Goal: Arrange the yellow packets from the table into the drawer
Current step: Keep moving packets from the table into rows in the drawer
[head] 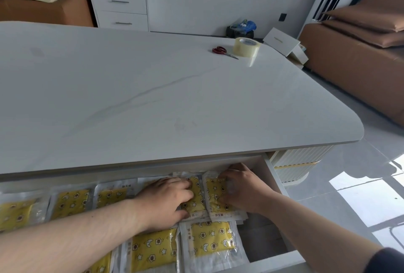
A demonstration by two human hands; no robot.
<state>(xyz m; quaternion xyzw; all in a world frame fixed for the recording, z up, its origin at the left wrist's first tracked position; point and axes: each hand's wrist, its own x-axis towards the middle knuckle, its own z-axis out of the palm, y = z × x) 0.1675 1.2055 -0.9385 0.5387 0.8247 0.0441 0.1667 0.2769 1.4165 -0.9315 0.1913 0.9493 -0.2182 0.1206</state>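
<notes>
Fingers (185, 184) of left hand (168, 198) gripping yellow packet (197, 198), right hand (242, 189) gripping second packet (213, 194), inside drawer (276, 176).

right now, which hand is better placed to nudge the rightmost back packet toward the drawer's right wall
Right. The right hand lies on the rightmost back packet, nearest the drawer's right wall. The left hand is on the neighbouring packet and would have to cross over.

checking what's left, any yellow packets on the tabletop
No, the tabletop bears scissors and a tape roll; all visible yellow packets lie in the drawer.
</notes>
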